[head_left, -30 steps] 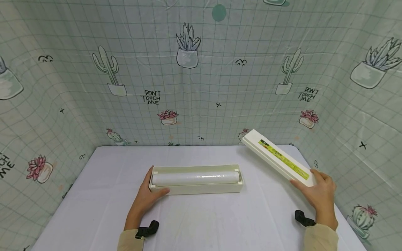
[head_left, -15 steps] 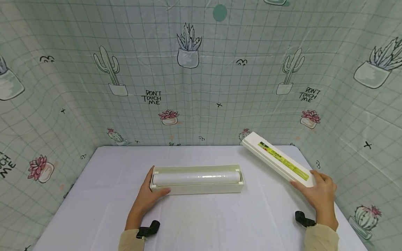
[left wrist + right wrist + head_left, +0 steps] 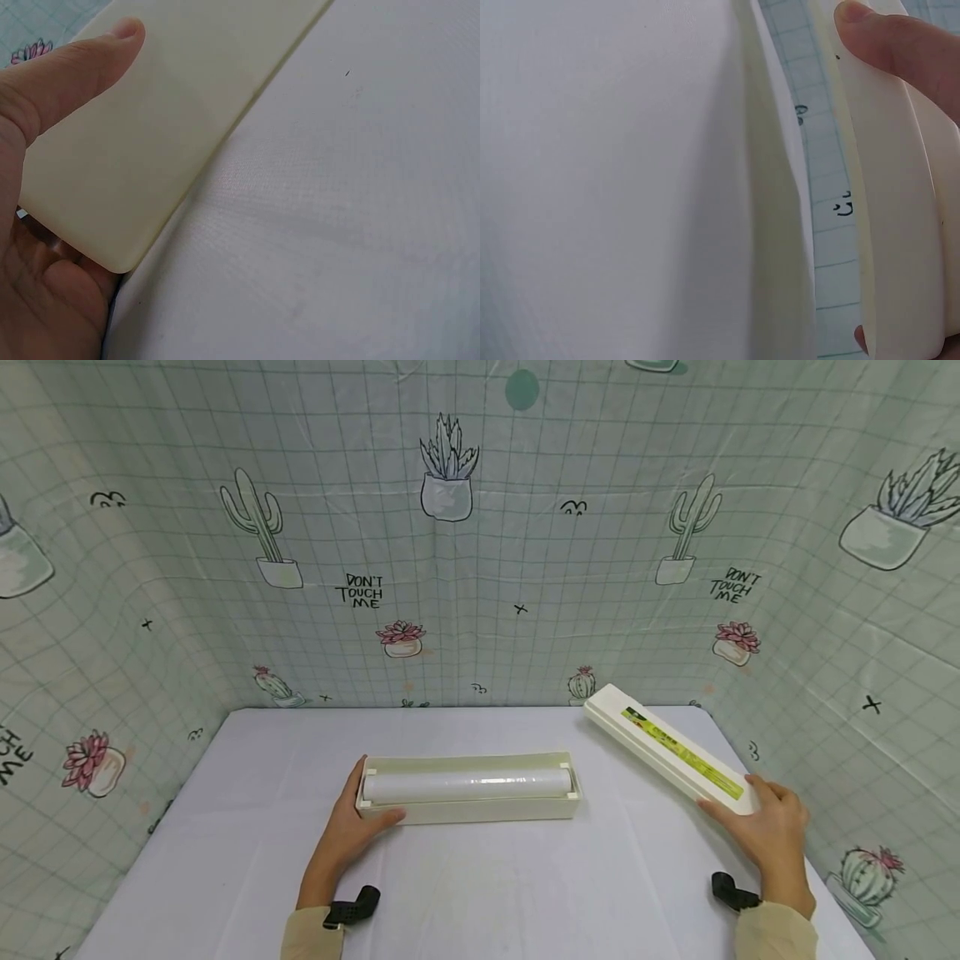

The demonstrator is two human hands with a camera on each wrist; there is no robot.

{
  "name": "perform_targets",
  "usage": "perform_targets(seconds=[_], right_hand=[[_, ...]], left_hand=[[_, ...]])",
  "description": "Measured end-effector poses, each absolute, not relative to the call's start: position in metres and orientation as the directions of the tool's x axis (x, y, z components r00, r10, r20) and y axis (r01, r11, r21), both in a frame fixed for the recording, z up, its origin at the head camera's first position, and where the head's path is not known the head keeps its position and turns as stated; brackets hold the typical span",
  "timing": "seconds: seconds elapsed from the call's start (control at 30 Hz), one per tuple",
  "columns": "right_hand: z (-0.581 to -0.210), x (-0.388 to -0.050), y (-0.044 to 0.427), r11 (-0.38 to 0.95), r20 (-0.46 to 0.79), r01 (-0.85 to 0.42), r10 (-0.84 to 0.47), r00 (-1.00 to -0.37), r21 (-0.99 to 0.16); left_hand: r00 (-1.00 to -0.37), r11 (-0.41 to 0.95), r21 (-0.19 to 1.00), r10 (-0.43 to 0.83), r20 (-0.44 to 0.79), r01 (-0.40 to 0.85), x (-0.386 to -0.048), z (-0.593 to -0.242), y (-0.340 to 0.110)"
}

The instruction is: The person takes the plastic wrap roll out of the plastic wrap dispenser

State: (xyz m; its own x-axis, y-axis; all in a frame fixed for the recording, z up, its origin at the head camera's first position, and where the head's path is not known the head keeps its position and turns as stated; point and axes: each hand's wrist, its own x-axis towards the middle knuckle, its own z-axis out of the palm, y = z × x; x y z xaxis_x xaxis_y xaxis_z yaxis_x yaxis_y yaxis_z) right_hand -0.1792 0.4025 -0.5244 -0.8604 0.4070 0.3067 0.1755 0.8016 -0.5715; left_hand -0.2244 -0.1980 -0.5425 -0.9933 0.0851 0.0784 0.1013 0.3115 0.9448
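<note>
In the head view a long cream box [image 3: 487, 812] lies across the table with a white film roll [image 3: 465, 785] inside it. My left hand [image 3: 352, 827] grips the box's left end, thumb on the front wall; the left wrist view shows the thumb on the box's side [image 3: 150, 135] and fingers round its end. On the right, my right hand [image 3: 772, 831] holds a long white lid [image 3: 660, 739] with a yellow-green label by its near end, the lid slanting away to the back left. In the right wrist view the thumb presses the lid's side [image 3: 900, 187].
A white cloth covers the table [image 3: 510, 893]. Behind and on both sides hangs a green gridded curtain [image 3: 480, 560] with plant drawings. The lid's near end and my right hand are by the table's right edge.
My right hand and the lid have moved slightly right and down, with the lid's far end lower than before. My left hand and the box have stayed in place.
</note>
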Motion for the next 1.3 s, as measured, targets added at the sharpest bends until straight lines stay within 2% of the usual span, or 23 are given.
perform_targets(seconds=[0.13,0.67,1.3], right_hand=[[-0.525,-0.177,0.406,0.819,0.346,0.158,0.396,-0.850,-0.551],[-0.528,-0.172,0.414,0.830,0.353,0.194,0.417,-0.837,-0.523],[-0.521,-0.174,0.406,0.762,0.179,0.348,0.512,-0.840,-0.546]], left_hand=[[-0.993,0.315,0.944,0.085,0.077,0.100,-0.225,-0.544,-0.199],[-0.992,0.290,0.951,0.092,0.080,0.104,-0.226,-0.544,-0.199],[-0.995,0.312,0.946,0.079,0.067,0.089,-0.227,-0.543,-0.199]])
